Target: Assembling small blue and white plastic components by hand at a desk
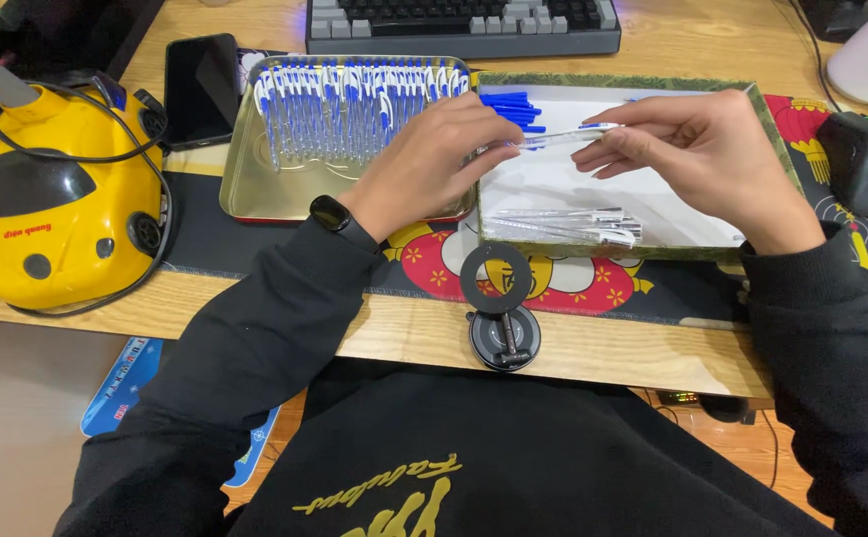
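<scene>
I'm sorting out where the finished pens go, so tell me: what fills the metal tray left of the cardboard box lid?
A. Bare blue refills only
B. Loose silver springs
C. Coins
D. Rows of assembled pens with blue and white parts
D: the metal tray holds rows of assembled pens with blue and white parts, while the clear pen barrels lie apart in the box lid.

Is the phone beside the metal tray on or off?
Off, or asleep: the phone lies flat left of the gold metal tray, its screen plain black with only reflections.
</scene>
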